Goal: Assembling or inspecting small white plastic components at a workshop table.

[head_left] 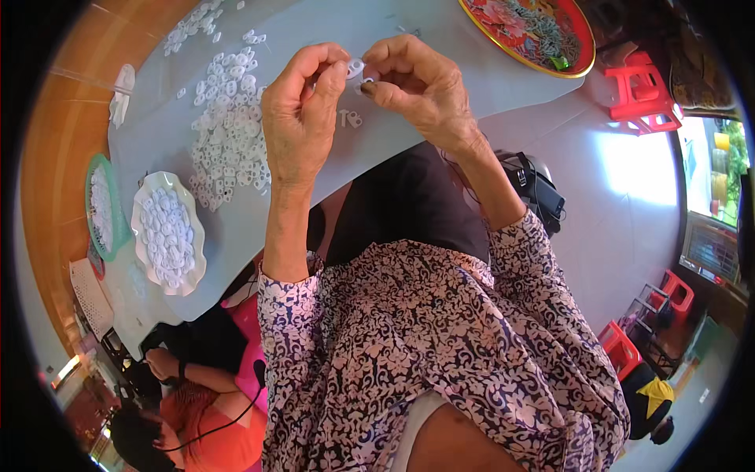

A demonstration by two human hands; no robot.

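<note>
Both of my hands are raised over the near part of the table, fingertips almost meeting. Between thumb and forefinger, my left hand (303,118) pinches a small white plastic piece with holes (355,68). Just beside it, my right hand (425,90) has thumb and fingers closed on another small white part (366,82); whether the two parts are joined I cannot tell. On the tabletop below lie a few loose white pieces (351,119). Left of my left hand spreads a large pile of similar white plastic pieces (230,141).
A scalloped white dish (141,214) full of white parts stands at the left, beside a green basket (119,216) of white bits. A round red tray (525,66) holds small metallic-looking parts at the far right. Red stools (641,90) stand rightward; a person in orange (212,429) sits lower left.
</note>
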